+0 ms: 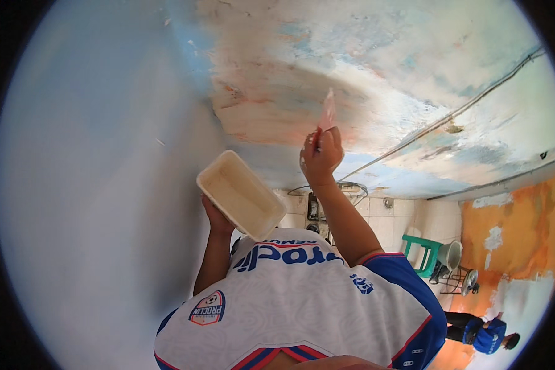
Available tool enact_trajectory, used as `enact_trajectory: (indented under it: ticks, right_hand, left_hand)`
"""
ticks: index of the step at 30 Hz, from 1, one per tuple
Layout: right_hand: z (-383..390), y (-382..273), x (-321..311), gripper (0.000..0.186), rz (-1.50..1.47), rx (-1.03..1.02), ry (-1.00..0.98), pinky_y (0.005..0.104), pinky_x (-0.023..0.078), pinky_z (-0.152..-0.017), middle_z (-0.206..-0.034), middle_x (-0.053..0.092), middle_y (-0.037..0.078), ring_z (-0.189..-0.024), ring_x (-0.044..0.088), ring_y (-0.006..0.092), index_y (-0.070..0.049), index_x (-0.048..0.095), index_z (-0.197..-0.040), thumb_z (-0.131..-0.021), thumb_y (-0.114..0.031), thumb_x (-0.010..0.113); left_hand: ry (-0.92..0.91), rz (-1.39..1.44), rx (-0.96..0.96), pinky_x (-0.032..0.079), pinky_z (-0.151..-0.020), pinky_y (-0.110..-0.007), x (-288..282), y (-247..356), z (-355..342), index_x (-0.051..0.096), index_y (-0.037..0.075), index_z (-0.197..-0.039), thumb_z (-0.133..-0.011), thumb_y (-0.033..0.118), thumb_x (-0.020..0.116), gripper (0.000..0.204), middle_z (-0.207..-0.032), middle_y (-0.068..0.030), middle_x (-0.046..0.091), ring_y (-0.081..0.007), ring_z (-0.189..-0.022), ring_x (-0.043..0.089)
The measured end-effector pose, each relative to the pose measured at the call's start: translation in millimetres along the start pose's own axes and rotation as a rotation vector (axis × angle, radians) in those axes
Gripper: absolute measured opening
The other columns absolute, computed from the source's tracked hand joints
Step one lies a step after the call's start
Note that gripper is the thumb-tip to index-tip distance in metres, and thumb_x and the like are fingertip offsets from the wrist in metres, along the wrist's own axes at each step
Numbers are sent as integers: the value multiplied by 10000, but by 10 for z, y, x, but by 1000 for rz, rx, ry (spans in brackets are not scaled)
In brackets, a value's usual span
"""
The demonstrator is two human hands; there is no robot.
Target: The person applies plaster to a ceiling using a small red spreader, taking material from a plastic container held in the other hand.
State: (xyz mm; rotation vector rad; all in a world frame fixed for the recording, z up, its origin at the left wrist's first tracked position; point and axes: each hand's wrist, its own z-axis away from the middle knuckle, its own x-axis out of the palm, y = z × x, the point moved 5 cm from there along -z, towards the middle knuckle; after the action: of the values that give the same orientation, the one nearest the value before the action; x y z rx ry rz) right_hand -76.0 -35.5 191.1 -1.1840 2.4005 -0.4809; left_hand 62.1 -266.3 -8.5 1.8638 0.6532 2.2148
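Note:
My left hand point(216, 215) holds a cream rectangular plastic container point(240, 194) by its side, its pale inside turned up toward me. My right hand point(320, 154), raised to the right of the container, is closed around a pale pink flat tool point(328, 108) whose tip points up toward a patchy painted wall point(277, 92) with white, blue and pinkish smears. Light specks are on my fingers. Whether the tool touches the wall I cannot tell.
A smooth pale blue wall point(86, 154) fills the left. Cables run along the patchy wall. On the tiled floor point(388, 219) are a green plastic stool point(416, 250), a bucket point(450, 254) and dark items. A person in blue point(487, 336) is by the orange wall point(512, 228) at right.

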Motion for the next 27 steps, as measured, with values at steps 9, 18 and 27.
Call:
enact_trajectory:
  ticks: [9,18,27]
  right_hand:
    - [-180,-153,-44,250,-88,-62,28,323,383,-470,-748,505,96,-498,464,193,-25,457,-737,-848,63,663]
    - [-984,93,-631,240,-426,-188,239,346,457,-920,-1214,505,212,-1037,509,200,-38,362,-1093,-961,32,550]
    - [-1471,-83,-260,303,317,-618,207,595,367,-1126,-1410,556,206,-1329,483,461,-36,718,-1039,-745,-16,647]
  left_hand:
    - [-60,151,-21,455,-1122,-479,-28,-5,-22,436,165,-1535,-1018,680,388,731,-1496,-61,533,-298,-1333,544]
    - [-35,38,12,452,-1121,-479,37,-78,-13,418,173,-1547,-1016,694,383,744,-1503,-63,522,-295,-1344,530]
    - [-39,70,0,426,-1141,-488,98,-68,-17,392,185,-1562,-1006,718,376,770,-1534,-65,483,-297,-1382,487]
